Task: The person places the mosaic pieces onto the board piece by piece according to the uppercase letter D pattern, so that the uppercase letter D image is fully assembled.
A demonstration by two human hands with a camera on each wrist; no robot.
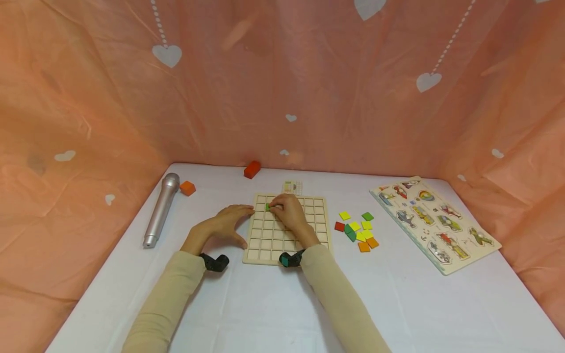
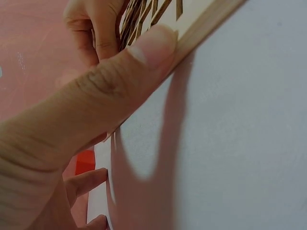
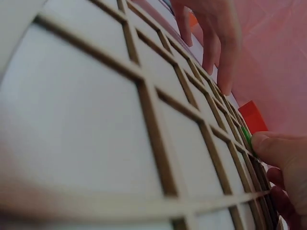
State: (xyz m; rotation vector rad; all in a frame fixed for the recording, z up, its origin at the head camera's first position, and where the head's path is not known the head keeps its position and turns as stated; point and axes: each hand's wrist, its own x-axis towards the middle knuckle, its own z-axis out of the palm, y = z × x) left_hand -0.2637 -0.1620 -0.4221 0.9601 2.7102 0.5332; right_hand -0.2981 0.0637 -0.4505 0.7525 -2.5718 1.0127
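Note:
A wooden grid board [image 1: 266, 243] lies on the white table with its square cells facing up. My left hand [image 1: 224, 223] rests along its left edge, thumb and fingers spread. In the left wrist view the thumb [image 2: 115, 81] touches the board's rim. My right hand [image 1: 290, 212] reaches over the board and pinches a small green tile [image 1: 267, 207] at a cell near the upper left. The right wrist view shows this green tile [image 3: 246, 134] at the fingertips, mostly covered by them. Whether it lies fully in the cell I cannot tell.
Right of the board lie several loose tiles: yellow [image 1: 354, 226], green [image 1: 368, 215], orange [image 1: 372, 242] and red [image 1: 339, 226]. Further right is a picture puzzle board [image 1: 425, 220]. A silver microphone [image 1: 160, 211], an orange block [image 1: 188, 188], a red block [image 1: 252, 169] and a small printed card [image 1: 293, 187] also lie around.

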